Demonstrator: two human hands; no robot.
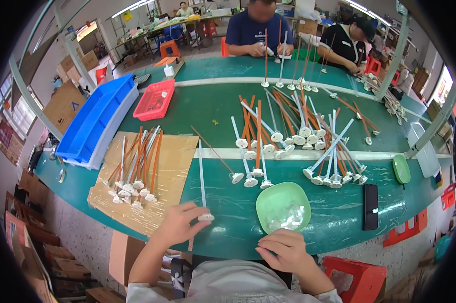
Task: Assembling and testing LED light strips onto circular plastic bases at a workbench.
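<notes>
My left hand (178, 222) is closed with thumb and fingers on a small white round base (206, 217). A long pale strip (202, 174) rises from that base and points away from me over the green table. My right hand (287, 251) is just in front of a light green bowl (262, 198), its fingers curled together. Whatever may be between those fingertips is too small to make out. Small clear or whitish pieces (291, 218) lie in the bowl. Beyond my left hand, a thin brown rod with a white base (236, 178) lies on the table.
Cardboard (180, 151) at the left carries a bundle of white-based strips (137, 188). More brown and pale ones (304, 132) are heaped ahead. Around them are a blue tray (94, 118), a pink basket (142, 112), a phone (371, 207) and a green dish (401, 169). Two people work opposite.
</notes>
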